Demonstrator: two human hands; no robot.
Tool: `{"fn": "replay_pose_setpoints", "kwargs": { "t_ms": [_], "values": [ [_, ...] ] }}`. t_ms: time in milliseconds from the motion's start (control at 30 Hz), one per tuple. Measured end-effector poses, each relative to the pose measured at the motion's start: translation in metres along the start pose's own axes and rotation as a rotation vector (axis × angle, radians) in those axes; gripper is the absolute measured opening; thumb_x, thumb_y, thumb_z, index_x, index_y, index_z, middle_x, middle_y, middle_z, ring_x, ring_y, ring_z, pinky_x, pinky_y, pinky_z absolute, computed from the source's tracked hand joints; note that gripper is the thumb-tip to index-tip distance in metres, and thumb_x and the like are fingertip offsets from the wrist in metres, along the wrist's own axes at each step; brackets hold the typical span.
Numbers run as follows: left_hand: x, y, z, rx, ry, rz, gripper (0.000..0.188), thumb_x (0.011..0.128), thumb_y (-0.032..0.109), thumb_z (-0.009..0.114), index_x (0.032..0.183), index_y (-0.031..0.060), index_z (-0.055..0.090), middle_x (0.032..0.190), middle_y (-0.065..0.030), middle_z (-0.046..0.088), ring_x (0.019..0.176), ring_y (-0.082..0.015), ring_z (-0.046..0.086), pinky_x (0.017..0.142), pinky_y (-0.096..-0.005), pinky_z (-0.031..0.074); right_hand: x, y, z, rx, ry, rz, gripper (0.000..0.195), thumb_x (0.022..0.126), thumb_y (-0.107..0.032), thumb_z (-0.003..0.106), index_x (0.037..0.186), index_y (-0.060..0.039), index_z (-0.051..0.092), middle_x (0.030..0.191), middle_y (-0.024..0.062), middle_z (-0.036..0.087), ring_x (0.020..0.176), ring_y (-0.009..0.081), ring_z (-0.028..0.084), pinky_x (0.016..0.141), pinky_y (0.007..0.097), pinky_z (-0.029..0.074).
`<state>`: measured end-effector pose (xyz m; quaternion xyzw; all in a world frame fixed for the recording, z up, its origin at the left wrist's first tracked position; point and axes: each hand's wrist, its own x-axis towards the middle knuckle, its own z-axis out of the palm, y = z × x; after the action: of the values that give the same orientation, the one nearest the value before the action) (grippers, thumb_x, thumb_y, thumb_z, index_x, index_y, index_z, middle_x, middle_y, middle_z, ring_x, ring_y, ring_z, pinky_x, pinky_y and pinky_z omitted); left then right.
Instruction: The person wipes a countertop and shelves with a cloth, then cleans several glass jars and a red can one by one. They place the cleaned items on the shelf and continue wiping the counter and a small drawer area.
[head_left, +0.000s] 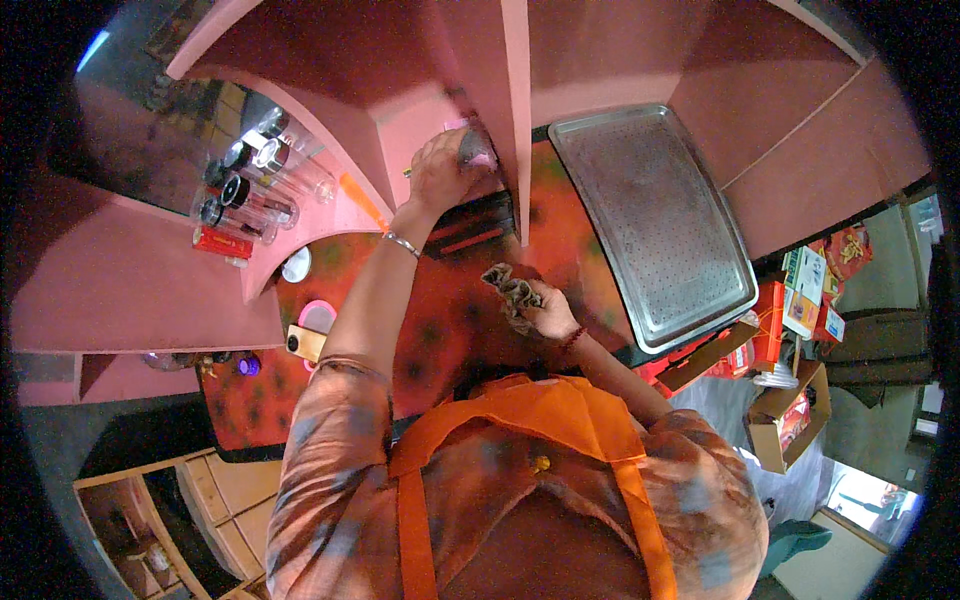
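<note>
My left hand (441, 171) reaches into a narrow pink shelf compartment (390, 139). Against its fingers is a small, dark, partly pink item (478, 150), too blurred to name; whether the fingers grip it is hidden. Just below that hand lies a black and red object (476, 225) at the compartment's mouth. In my right hand (553, 311) is a crumpled brown cloth (514, 289), held above the red and black mottled countertop (435, 330).
A perforated metal tray (660, 225) leans right of the pink divider (517, 112). Several clear jars with black lids (236, 191) fill the left shelf. A phone (305, 342) overlaps a pink-rimmed round item (318, 315). Cardboard boxes (791, 416) stand at the right.
</note>
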<state>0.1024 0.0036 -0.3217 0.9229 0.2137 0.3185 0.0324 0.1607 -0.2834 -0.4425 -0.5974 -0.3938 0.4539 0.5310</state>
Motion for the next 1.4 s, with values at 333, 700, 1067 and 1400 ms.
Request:
{"fn": "replay_pose_setpoints", "kwargs": {
  "t_ms": [333, 700, 1067, 1400],
  "values": [
    [0.055, -0.009, -0.018, -0.130, -0.626, -0.166, 0.107, 0.057, 0.048, 0.083, 0.142, 0.0063, 0.033, 0.139, -0.0213, 0.044, 0.126, -0.0413, 0.044, 0.103, -0.0488, 0.039, 0.005, 0.010, 0.003, 0.172, -0.060, 0.065, 0.027, 0.078, 0.001, 0.056, 0.104, -0.0021, 0.061, 0.088, 0.0056, 0.066, 0.080, 0.0149, 0.063, 0.071, 0.0327, 0.051],
    [0.035, -0.006, -0.006, 0.039, -0.206, 0.045, 0.094, 0.066, 0.040, 0.081, 0.136, -0.0040, 0.036, 0.123, -0.0236, 0.051, 0.110, -0.0379, 0.052, 0.093, -0.0450, 0.046, 0.010, 0.034, 0.003, 0.118, -0.006, -0.006, 0.029, 0.079, -0.006, 0.061, 0.107, -0.0010, 0.063, 0.091, 0.0078, 0.067, 0.084, 0.0167, 0.063, 0.075, 0.0340, 0.051],
    [-0.041, -0.007, -0.008, 0.183, -0.181, -0.396, 0.031, 0.087, 0.026, 0.058, 0.107, 0.0024, 0.058, 0.109, -0.0154, 0.060, 0.107, -0.0337, 0.056, 0.091, -0.0418, 0.048, -0.005, -0.033, 0.004, 0.212, -0.049, 0.033, 0.027, 0.090, 0.000, 0.050, 0.115, -0.0022, 0.060, 0.095, 0.0017, 0.065, 0.083, 0.0120, 0.060, 0.074, 0.0295, 0.051],
    [-0.046, 0.015, -0.021, -0.047, -0.092, -0.778, 0.038, 0.087, 0.026, 0.054, 0.115, 0.0027, 0.045, 0.096, -0.0216, 0.067, 0.089, -0.0386, 0.066, 0.082, -0.0474, 0.050, 0.027, -0.180, 0.022, 0.350, 0.104, -0.243, 0.035, 0.089, -0.007, 0.052, 0.123, -0.0014, 0.054, 0.111, 0.0049, 0.061, 0.100, 0.0136, 0.057, 0.088, 0.0291, 0.047]
  ]
}}
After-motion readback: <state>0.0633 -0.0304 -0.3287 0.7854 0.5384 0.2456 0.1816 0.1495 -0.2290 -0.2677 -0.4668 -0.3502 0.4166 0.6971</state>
